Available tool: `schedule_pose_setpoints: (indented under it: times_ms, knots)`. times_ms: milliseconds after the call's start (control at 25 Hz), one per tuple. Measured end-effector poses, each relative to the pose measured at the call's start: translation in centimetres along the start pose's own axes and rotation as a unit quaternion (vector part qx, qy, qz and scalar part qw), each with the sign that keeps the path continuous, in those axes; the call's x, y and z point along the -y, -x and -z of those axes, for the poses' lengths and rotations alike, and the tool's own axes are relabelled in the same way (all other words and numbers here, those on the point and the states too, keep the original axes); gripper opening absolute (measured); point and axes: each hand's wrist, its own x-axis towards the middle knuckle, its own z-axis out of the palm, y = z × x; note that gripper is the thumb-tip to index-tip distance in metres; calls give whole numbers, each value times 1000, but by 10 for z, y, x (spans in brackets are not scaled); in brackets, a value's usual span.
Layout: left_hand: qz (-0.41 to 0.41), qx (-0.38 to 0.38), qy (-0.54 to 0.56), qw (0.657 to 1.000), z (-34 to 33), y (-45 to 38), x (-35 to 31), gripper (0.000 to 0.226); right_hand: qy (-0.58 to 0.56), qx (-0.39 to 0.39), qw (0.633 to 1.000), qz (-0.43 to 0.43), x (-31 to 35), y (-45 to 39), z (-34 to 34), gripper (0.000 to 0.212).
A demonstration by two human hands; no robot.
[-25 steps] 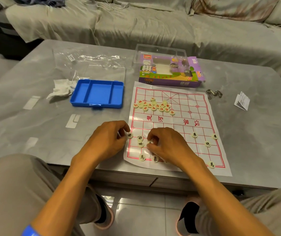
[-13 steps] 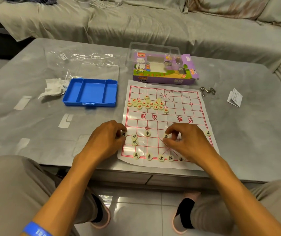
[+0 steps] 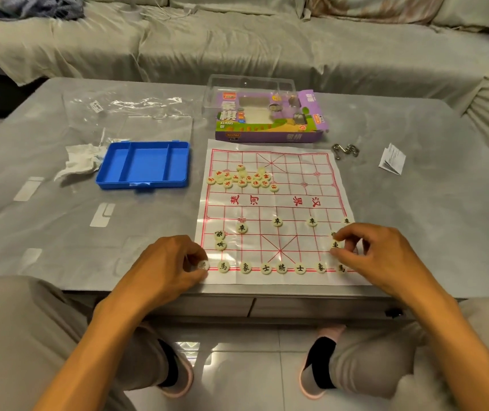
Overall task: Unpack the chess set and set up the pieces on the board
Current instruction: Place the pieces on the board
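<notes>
Grey table (image 3: 415,232): blue tray (image 3: 144,166) beside board (image 3: 273,203); both hands pinching pieces.

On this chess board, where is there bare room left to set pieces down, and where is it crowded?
Free: the board's far right half beside the red-piece pile, and the squares between the pawn row and the near back row. Crowded: the pile, the back row, and both near corners, where the left hand and right hand each pinch a piece.

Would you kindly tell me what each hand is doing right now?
Left hand: pinches a black-marked piece at the board's near-left corner.
Right hand: pinches a black-marked piece near the board's right edge.
</notes>
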Motion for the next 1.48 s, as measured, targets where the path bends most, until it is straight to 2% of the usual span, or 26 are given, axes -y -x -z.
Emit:
schedule_pose_setpoints:
  times_ms: [200,400,1200,1360,1480]
  knots:
    - [2,-3,14,1000,-1,0,-1,30,36,19,998,-57,-34,5,13,21]
    - [14,-2,18,1000,-4,-2,-1,30,58,76,994,-48,-41,13,6,19]
    - [15,0,12,1000,-4,-1,1,33,74,66,994,-35,-50,13,6,24]
    - [14,-6,24,1000,1,0,0,30,61,3,998,-24,-47,12,2,20]
    - [15,-65,34,997,2,-13,-11,23,57,-59,997,-3,-37,9,-9,13]
